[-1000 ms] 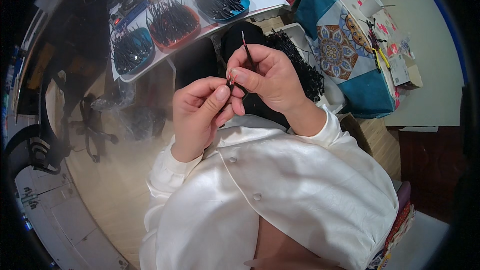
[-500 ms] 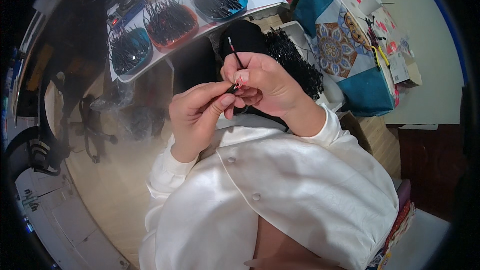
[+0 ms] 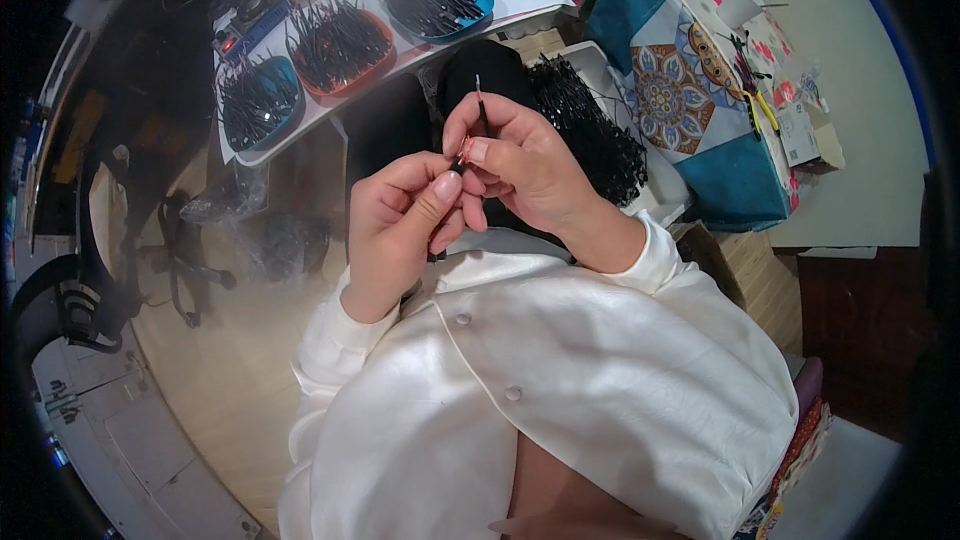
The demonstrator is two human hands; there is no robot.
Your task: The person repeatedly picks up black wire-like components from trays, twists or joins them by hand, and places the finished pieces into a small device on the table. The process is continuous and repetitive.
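Observation:
Over my lap, my left hand (image 3: 405, 210) and my right hand (image 3: 535, 160) meet, both with closed fingers. Between my left thumb and index finger is a black cable (image 3: 458, 166), its end showing thin red and light strands at the right fingertips. My right hand also pinches a thin black wire (image 3: 482, 105) with a reddish section and a bare-looking tip, which sticks up past the fingers. Where the strands touch is partly hidden by my fingertips. A short dark end of the cable shows below my left fingers.
On the white table (image 3: 410, 65) ahead stand a teal tray (image 3: 292, 120), an orange tray (image 3: 372, 75) and a blue tray (image 3: 483, 2), full of black wires. A white bin (image 3: 668, 190) of black cables (image 3: 590, 125) sits right of my knees. Yellow-handled pliers (image 3: 765, 110) lie on the patterned cloth (image 3: 740, 50).
The upright wire has shifted right and stands straighter. My left thumb has moved up along the cable, and its dark lower end now shows below my left fingers.

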